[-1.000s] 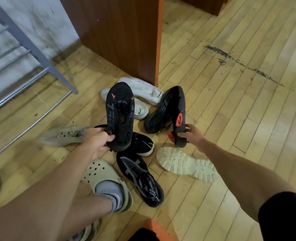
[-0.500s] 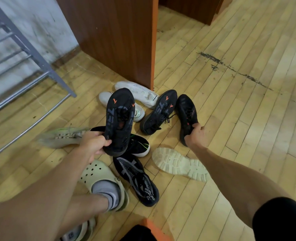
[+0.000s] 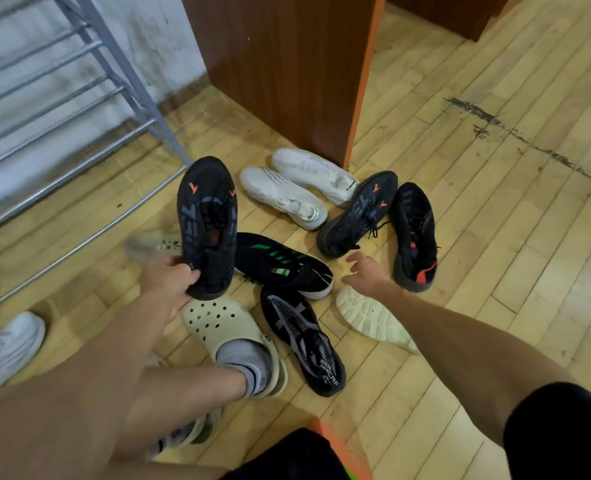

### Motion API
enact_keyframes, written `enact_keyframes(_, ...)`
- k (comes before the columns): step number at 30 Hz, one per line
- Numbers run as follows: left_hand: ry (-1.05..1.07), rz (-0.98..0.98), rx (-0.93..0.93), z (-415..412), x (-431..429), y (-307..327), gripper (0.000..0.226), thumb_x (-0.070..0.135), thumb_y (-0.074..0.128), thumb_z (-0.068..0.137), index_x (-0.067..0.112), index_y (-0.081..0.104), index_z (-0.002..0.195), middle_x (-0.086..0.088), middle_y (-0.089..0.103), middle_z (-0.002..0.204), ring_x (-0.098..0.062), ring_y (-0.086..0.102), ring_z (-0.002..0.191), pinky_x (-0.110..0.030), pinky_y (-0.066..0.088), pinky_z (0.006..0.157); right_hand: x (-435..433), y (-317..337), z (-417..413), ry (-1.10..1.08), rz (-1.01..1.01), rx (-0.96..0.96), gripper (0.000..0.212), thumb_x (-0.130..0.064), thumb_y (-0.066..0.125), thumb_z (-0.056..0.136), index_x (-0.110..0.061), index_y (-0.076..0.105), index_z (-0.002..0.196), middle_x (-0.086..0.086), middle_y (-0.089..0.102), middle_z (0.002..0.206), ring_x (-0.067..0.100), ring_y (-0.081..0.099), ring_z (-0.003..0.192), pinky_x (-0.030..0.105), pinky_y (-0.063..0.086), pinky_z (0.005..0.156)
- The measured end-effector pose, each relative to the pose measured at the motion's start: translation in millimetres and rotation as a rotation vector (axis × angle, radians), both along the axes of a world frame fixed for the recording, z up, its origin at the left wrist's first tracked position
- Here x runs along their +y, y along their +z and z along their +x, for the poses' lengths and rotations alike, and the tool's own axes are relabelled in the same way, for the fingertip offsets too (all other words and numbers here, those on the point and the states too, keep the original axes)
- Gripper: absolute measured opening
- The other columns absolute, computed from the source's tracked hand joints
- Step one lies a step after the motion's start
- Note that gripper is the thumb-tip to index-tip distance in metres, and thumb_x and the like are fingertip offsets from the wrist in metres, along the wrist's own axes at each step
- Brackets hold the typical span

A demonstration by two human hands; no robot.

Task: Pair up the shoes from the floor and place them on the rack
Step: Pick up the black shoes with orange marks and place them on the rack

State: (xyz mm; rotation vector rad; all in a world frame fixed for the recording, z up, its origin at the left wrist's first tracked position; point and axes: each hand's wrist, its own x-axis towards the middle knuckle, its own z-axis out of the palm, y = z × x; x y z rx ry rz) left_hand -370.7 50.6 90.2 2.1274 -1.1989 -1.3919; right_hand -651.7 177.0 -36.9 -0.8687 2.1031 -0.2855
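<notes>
My left hand [image 3: 167,277] grips the heel of a black shoe with orange marks [image 3: 208,223], held up off the floor with its toe pointing away. Its matching black shoe [image 3: 358,213] lies on the floor to the right, beside a black shoe with red trim [image 3: 414,237]. My right hand [image 3: 368,271] hovers open just below those two, holding nothing. Also on the floor are two white shoes [image 3: 283,194], a black shoe with green stripes [image 3: 282,265], a black and grey patterned shoe [image 3: 304,341] and a cream shoe turned sole up [image 3: 370,318]. The grey metal rack [image 3: 79,109] stands at the upper left.
A brown wooden cabinet with an orange edge [image 3: 287,64] stands behind the shoes. My foot in a cream clog [image 3: 231,337] is planted below the held shoe. A pale shoe [image 3: 152,242] lies blurred behind my left hand, a white one [image 3: 6,351] at the far left.
My right hand has set the black red-trimmed shoe down on the floor, let go and opened. My left hand still holds its black shoe, which has swung slightly left.
</notes>
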Motion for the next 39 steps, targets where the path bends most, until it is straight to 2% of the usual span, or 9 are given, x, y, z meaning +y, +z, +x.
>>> enact_keyframes(6, 0.132, 0.017, -0.016, 28.6, -9.6, -25.4, 0.034, -0.005, 0.066, 0.079, 0.007, 0.068, 0.111, -0.012, 0.069, 0.108, -0.031, 0.064, 0.095, -0.044, 0.054, 0.089, -15.6, -17.8, 40.4, 0.066, 0.107, -0.091, 0.077, -0.041, 0.074, 0.078, -0.009, 0.036, 0.137, 0.013, 0.049, 0.132, 0.028, 0.05, 0.121, 0.031, 0.043, 0.092)
enact_keyframes(9, 0.141, 0.049, -0.014, 38.1, -14.0, -40.4, 0.025, -0.003, 0.068, 0.076, 0.012, 0.07, 0.096, -0.013, 0.07, 0.104, -0.034, 0.066, 0.096, -0.049, 0.053, 0.091, -16.9, -31.6, 61.1, -0.189, 0.051, -0.107, 0.09, -0.043, 0.079, 0.073, -0.006, 0.03, 0.139, 0.014, 0.04, 0.134, 0.031, 0.046, 0.125, 0.037, 0.044, 0.101)
enact_keyframes(12, 0.129, 0.06, -0.006, 41.9, -18.3, -49.4, 0.021, -0.001, 0.069, 0.074, 0.018, 0.067, 0.082, -0.013, 0.071, 0.101, -0.035, 0.066, 0.094, -0.049, 0.053, 0.091, -24.5, -42.6, 59.3, -0.482, 0.038, -0.169, 0.074, -0.044, 0.073, 0.076, 0.0, 0.046, 0.129, 0.019, 0.057, 0.119, 0.034, 0.061, 0.106, 0.044, 0.054, 0.09)
enact_keyframes(16, 0.099, 0.055, 0.003, 24.9, -16.6, -42.2, 0.02, -0.001, 0.068, 0.077, 0.015, 0.068, 0.091, -0.013, 0.071, 0.101, -0.033, 0.067, 0.096, -0.048, 0.054, 0.089, -27.1, -31.0, 44.4, -0.293, 0.134, -0.145, 0.032, -0.024, 0.067, 0.081, -0.001, 0.055, 0.101, 0.01, 0.064, 0.077, 0.024, 0.061, 0.061, 0.033, 0.052, 0.057)
enact_keyframes(22, 0.038, 0.127, 0.088, -10.4, 0.3, -32.9, 0.016, -0.005, 0.062, 0.085, 0.008, 0.061, 0.095, -0.013, 0.064, 0.103, -0.031, 0.062, 0.095, -0.043, 0.053, 0.085, -23.3, -20.8, 37.3, -0.218, 0.151, -0.205, 0.039, -0.018, 0.061, 0.077, 0.004, 0.061, 0.109, 0.01, 0.064, 0.076, 0.026, 0.068, 0.063, 0.032, 0.058, 0.061)
enact_keyframes(25, -0.023, 0.162, 0.073, -18.4, 9.2, -32.7, 0.013, -0.003, 0.063, 0.085, 0.01, 0.061, 0.086, -0.014, 0.066, 0.105, -0.033, 0.064, 0.099, -0.042, 0.055, 0.082, -14.1, -10.7, 28.3, -0.233, 0.14, -0.208, 0.047, -0.033, 0.056, 0.08, -0.002, 0.046, 0.114, 0.014, 0.062, 0.099, 0.027, 0.065, 0.074, 0.031, 0.055, 0.055)
enact_keyframes(28, -0.082, 0.192, 0.07, -26.4, 14.5, -31.2, 0.018, -0.003, 0.062, 0.085, 0.014, 0.06, 0.079, -0.014, 0.067, 0.106, -0.033, 0.065, 0.1, -0.042, 0.055, 0.083, 2.0, -2.9, 9.8, -0.12, 0.173, -0.221, 0.038, -0.031, 0.052, 0.083, -0.012, 0.042, 0.115, 0.01, 0.06, 0.089, 0.023, 0.058, 0.072, 0.031, 0.049, 0.06)
enact_keyframes(34, -0.127, 0.182, 0.094, -45.1, 19.4, -30.1, 0.014, -0.003, 0.064, 0.084, 0.008, 0.063, 0.091, -0.014, 0.067, 0.106, -0.033, 0.064, 0.101, -0.038, 0.053, 0.08, 32.8, 20.7, -20.2, 0.118, 0.318, -0.362, 0.018, -0.015, 0.05, 0.09, -0.009, 0.064, 0.099, 0.008, 0.066, 0.097, 0.02, 0.057, 0.079, 0.032, 0.053, 0.077)
enact_keyframes(39, -0.16, 0.185, 0.133, -55.1, 21.2, -26.2, 0.02, -0.006, 0.061, 0.086, 0.006, 0.061, 0.102, -0.011, 0.064, 0.108, -0.03, 0.061, 0.099, -0.039, 0.051, 0.082, 44.3, 26.1, -39.9, -0.169, 0.147, -0.346, 0.024, -0.015, 0.052, 0.093, -0.005, 0.064, 0.112, 0.009, 0.064, 0.1, 0.018, 0.06, 0.074, 0.026, 0.054, 0.065)
